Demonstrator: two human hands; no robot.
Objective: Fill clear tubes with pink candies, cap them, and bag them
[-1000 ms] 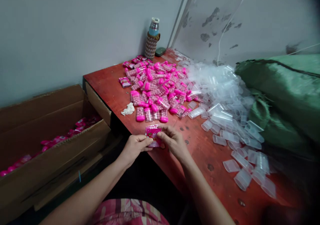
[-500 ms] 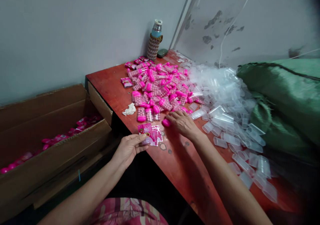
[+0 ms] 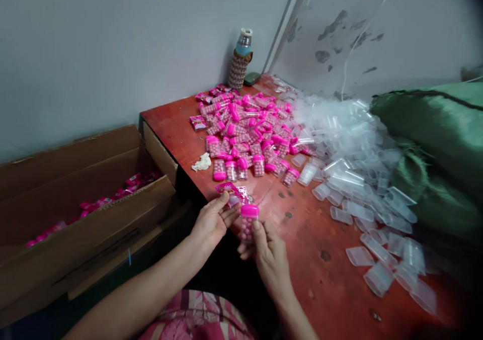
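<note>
My left hand (image 3: 213,222) pinches a small pink printed plastic sleeve (image 3: 232,191) at the red table's near edge. My right hand (image 3: 266,249) holds a clear candy tube with a pink cap (image 3: 248,222) upright, just below and right of the sleeve, touching the left fingers. A heap of the same pink-capped candy tubes (image 3: 245,134) lies further back on the red table (image 3: 313,239).
A pile of empty clear tubes (image 3: 350,159) spreads across the table's right side, beside a green sack (image 3: 433,144). An open cardboard box (image 3: 86,214) with pink packs stands at the left. A bottle in a knitted cover (image 3: 241,61) and a crumpled white scrap (image 3: 202,163) are also on the table.
My right hand reached to the heap, picked up a pink-capped tube and brought it back beside the sleeve in my left hand. The view shifted slightly left.
</note>
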